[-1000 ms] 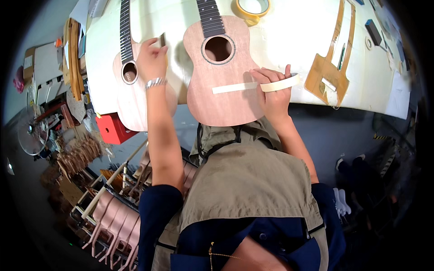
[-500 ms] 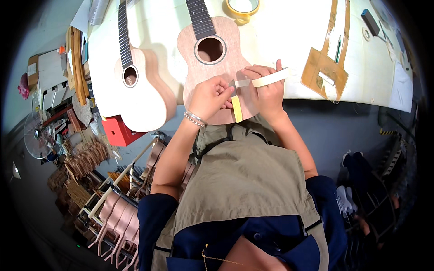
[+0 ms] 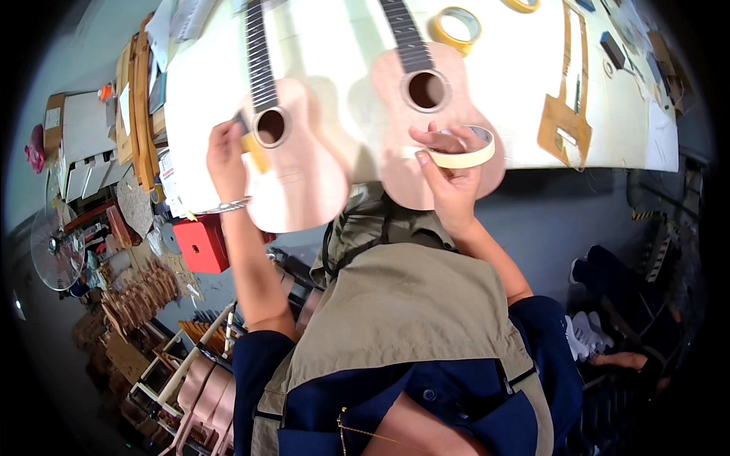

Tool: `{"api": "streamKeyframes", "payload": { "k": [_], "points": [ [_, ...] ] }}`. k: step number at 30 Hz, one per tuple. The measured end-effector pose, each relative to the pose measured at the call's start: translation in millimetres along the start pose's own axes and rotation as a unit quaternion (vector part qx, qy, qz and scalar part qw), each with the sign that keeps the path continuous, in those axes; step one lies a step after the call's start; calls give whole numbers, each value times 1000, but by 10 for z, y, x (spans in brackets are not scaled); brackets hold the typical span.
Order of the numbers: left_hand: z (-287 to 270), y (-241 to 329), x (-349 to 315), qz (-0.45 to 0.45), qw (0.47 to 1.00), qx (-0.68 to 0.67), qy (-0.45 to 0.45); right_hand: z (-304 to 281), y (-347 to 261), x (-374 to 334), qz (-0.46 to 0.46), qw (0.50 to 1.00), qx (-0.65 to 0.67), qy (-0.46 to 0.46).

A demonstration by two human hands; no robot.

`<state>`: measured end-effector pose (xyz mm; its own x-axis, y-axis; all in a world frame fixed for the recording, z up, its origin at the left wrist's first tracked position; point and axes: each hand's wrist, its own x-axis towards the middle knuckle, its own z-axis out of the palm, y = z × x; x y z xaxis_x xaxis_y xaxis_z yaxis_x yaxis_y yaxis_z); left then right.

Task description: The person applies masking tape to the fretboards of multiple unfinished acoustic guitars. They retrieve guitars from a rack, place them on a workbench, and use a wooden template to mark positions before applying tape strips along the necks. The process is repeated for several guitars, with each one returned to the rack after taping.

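My left hand (image 3: pixel 226 156) is closed on a flat blade with a yellow handle (image 3: pixel 257 154), blurred by motion. It is over the left side of a small pale guitar body (image 3: pixel 300 190), beside the sound hole. My right hand (image 3: pixel 455 178) grips a roll of cream tape (image 3: pixel 465 159), fingers reaching through and around the ring. That roll is above the lower body of a second small guitar (image 3: pixel 407 171), which lies to the right with its neck pointing away. Faint lines show on the left guitar's top below its sound hole.
Wide yellow tape (image 3: pixel 456 30) lies beyond the right guitar. A brown template (image 3: pixel 564 129) rests toward the table's right end. Below the table's left edge is a red box (image 3: pixel 201 243); racks of guitar bodies (image 3: pixel 205 387) stand lower left. Another person's shoes (image 3: pixel 585 334) show at right.
My left hand has moved left with the blade, from the right guitar to the left one. My right hand keeps the tape roll, now apart from the blade. The whole view has shifted.
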<state>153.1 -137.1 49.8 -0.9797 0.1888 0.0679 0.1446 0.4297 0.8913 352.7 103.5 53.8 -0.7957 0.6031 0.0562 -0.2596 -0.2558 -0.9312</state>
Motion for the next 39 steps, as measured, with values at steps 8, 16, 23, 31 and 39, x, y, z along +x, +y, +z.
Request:
{"api": "streamKeyframes", "payload": {
  "k": [8,16,23,31,39],
  "points": [
    [-865,-1105,58,131,946,294,33,1105,380,-210,-65,997,18,-25],
    [-226,-8,-760,-70,967,-201,-140,1553,567,-470,-21,998,20,-59],
    [-543,-410,-803,-33,993,14,-111,1102,531,-414,-66,924,-377,-19],
    [-357,-481,-714,34,978,197,-52,1032,947,-303,-222,808,-543,-47],
    [-353,-489,-724,19,974,222,-47,1025,955,-281,-234,791,-563,-59]
  ]
}}
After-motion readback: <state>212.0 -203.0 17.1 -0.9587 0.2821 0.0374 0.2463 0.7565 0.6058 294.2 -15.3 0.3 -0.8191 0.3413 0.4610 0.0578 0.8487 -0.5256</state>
